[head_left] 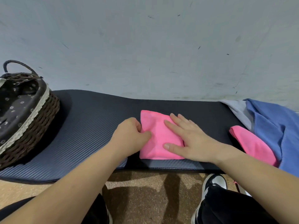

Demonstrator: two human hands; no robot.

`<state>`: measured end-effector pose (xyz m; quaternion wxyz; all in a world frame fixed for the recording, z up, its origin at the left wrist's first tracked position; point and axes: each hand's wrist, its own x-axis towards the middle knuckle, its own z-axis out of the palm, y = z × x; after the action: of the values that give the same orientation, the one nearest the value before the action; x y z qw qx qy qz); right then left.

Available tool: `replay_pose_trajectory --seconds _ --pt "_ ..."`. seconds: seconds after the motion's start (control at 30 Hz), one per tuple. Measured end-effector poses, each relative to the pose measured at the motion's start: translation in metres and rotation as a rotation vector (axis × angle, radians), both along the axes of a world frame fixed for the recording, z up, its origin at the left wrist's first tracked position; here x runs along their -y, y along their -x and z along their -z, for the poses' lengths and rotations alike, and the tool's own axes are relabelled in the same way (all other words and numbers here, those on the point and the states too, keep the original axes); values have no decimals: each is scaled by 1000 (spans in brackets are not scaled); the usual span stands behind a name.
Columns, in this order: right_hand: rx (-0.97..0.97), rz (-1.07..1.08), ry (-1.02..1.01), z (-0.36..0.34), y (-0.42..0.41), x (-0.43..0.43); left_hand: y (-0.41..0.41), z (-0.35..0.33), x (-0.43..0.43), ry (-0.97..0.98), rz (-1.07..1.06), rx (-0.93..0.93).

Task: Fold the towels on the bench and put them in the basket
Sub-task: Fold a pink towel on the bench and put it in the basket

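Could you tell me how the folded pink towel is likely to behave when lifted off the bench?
The folded pink towel is soft, rumpled cloth, so it will probably sag and may unfold if lifted by one edge. It looks thin, so likely light. The ribbed bench may resist sliding.

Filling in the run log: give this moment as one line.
step: folding pink towel | left hand: grips left edge | right hand: flat on it | basket: left end of bench | waiting: second pink towel, blue towel

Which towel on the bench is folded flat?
The pink towel mid-bench, pinched by the left hand and pressed by the right hand: a flat rectangle. The second pink towel, blue towel and grey towel lie heaped at right.
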<state>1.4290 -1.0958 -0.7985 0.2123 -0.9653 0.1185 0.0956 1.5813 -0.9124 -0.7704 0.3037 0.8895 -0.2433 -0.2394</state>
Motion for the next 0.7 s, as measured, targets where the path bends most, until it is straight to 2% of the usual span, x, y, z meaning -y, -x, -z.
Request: replay_pose_trajectory --seconds 0.07,0.23,0.33,0.43,0.53,0.7 --pt "-48 19 -1 4 0 -6 -1 -5 -1 57 -32 -21" --pt "-4 68 -42 3 -8 -26 3 -21 2 100 -8 37" --pt "110 190 -129 -10 -10 -14 11 -31 9 79 66 178" --pt "121 245 -68 -14 -3 2 23 -35 20 69 153 275" --pt "65 218 -56 -10 5 4 40 -32 36 53 234 289" --pt "142 325 -213 -12 5 13 51 -19 49 7 383 276"
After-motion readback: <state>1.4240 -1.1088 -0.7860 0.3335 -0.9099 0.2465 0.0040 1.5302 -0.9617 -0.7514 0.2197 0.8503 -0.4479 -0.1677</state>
